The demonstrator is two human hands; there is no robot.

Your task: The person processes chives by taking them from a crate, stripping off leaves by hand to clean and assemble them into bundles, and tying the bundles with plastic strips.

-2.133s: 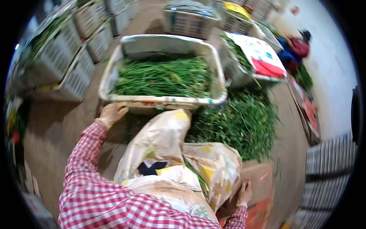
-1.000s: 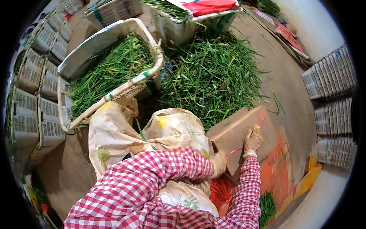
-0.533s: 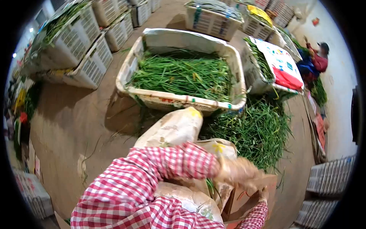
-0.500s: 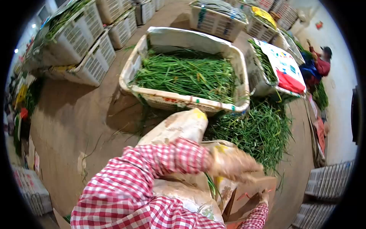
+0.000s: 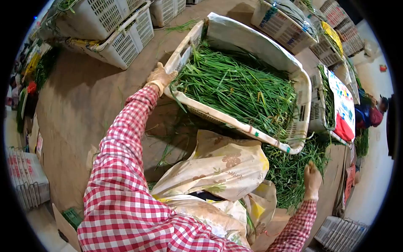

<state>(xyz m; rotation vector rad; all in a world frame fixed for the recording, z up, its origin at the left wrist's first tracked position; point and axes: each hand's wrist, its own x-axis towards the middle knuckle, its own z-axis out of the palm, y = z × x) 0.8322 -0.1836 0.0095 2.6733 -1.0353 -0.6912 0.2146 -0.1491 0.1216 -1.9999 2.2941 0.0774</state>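
A large white plastic crate [image 5: 235, 119] stands in front of me, lined at the back with a white sheet. Long green stalks that look like chives [image 5: 239, 84] fill its bottom. My left hand [image 5: 160, 79], in a thin glove, is closed on the crate's front left corner. Lower right, my right hand [image 5: 312, 180] is held curled above a heap of loose green leaves [image 5: 289, 172]; whether anything lies inside its fingers is hidden. A flowered cloth [image 5: 226, 161] covers my lap and knees, below the crate.
Stacked white crates [image 5: 126, 44] of greens stand at the upper left. Another crate [image 5: 285, 27] is behind mine, and one topped by a printed bag [image 5: 341, 98] stands to its right. A person [image 5: 373, 115] is at the far right. Folded crates [image 5: 27, 178] lie lower left.
My left hand has gone from beside my right hand up to the crate's left corner. The right hand has risen from the brown cardboard at lower right. My view has shifted, tilting the crate.
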